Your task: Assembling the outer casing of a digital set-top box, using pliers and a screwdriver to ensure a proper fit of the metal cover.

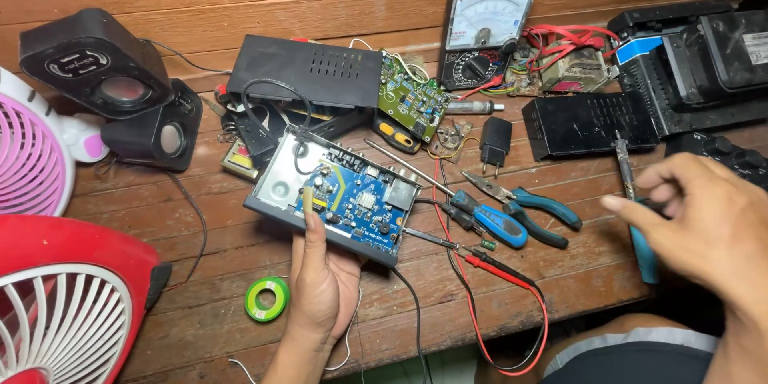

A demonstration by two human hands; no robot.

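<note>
My left hand [322,276] grips the near edge of an opened black electronics box with a blue circuit board [352,192] inside, the thumb resting on the board. My right hand [708,220] hovers at the right with fingers loosely curled around the teal handle of a soldering iron [632,192], whose tip points away toward a black case. A screwdriver [416,172] and blue-handled pliers [524,208] lie just right of the box. Red and black probe leads [496,268] run across the wood below them.
An analogue multimeter [484,28] stands at the back. A black cover [308,68] and green circuit board [412,96] lie behind the box. Black speakers [120,84], a pink fan [32,152] and a red fan [68,296] sit left. A green solder roll [266,298] lies near the table edge.
</note>
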